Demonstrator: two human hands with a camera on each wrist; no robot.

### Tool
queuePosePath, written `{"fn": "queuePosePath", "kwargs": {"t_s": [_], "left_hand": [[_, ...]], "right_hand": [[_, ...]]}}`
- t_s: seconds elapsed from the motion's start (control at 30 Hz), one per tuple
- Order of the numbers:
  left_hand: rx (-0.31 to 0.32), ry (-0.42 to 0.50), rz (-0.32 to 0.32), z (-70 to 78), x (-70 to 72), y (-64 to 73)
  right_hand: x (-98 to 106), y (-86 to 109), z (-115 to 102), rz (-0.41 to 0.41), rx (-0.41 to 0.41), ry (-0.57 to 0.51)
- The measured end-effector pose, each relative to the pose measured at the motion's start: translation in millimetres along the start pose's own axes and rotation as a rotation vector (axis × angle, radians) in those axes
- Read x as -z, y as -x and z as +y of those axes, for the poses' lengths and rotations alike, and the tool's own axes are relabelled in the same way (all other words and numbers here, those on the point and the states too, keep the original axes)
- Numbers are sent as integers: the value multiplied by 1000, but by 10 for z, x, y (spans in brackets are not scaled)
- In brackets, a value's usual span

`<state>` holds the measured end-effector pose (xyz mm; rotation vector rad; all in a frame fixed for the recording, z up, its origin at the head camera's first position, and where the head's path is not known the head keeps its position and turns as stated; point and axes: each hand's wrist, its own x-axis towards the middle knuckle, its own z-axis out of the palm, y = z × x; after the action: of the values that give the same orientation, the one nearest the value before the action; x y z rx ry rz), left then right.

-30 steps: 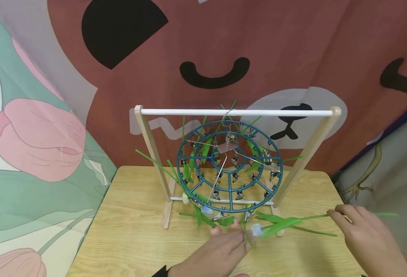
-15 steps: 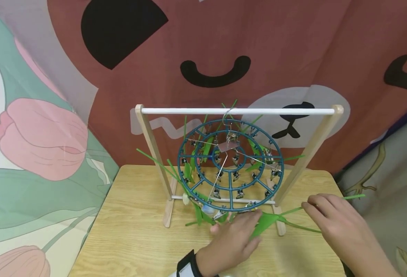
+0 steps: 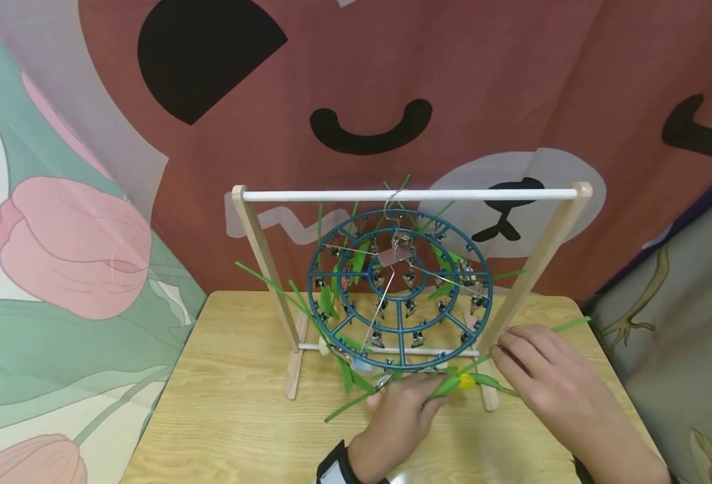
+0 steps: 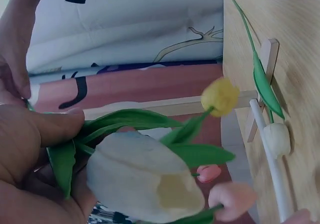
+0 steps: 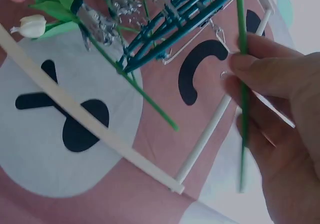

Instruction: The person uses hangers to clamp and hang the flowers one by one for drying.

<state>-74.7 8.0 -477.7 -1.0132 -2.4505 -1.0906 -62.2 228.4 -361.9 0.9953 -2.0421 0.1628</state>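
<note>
My right hand point(image 3: 552, 376) pinches the green stem point(image 5: 243, 29) of an artificial tulip between thumb and fingers, to the right of the round blue clip hanger point(image 3: 401, 326). At the hanger's front rim, my left hand point(image 3: 394, 413) grips green leaves and stem, thumb against fingers. Close to it in the left wrist view is a large white tulip point(image 4: 145, 179). A yellow tulip point(image 4: 220, 96) and a pink tulip point(image 4: 232, 200) show beyond. The left hand covers part of the front rim in the head view.
The hanger hooks over the white bar point(image 3: 483, 195) of a wooden stand point(image 3: 259, 245) on the wood-grain table point(image 3: 228, 403). More tulips hang from its clips, stems sticking outward. Another white tulip point(image 4: 277, 140) shows by the stand's lower bar. A printed curtain point(image 3: 356, 81) stands behind.
My right hand has moved left toward the hanger with the stem. My left hand has shifted slightly right along the front rim and now grips leaves. A yellow tulip shows beside it.
</note>
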Motion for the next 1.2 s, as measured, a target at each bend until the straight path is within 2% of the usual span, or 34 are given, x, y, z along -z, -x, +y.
{"fn": "queuePosePath", "kwargs": {"t_s": [0.13,0.23,0.37,0.47,0.6,0.73,0.8,0.93,1.07,1.2], "left_hand": [[37,100,31,-46,0,10],[78,173,56,-43,-6,10],[172,269,102,27,-67,17],[231,328,146,74,-108,33],[242,373,195,84,-140,52],[217,408,233,70,-148,77],[203,435,257,62,-142,87],[186,491,296,52,-125,111],[201,510,323,38,-111,147],[238,514,345,22,-106,176]], "right_hand": [[-61,-26,-74,173,13,-36],[-108,44,-126,201,-24,-84],[-197,296,-66,82,-112,-149],[-287,512,41,-37,-227,-193],[-428,693,144,-189,-417,-267],[-614,711,209,-270,-543,-386],[-706,672,243,-283,-573,-467],[-815,588,299,-244,-588,-587],[-844,539,323,-196,-571,-625],[-851,531,297,-209,-566,-666]]}}
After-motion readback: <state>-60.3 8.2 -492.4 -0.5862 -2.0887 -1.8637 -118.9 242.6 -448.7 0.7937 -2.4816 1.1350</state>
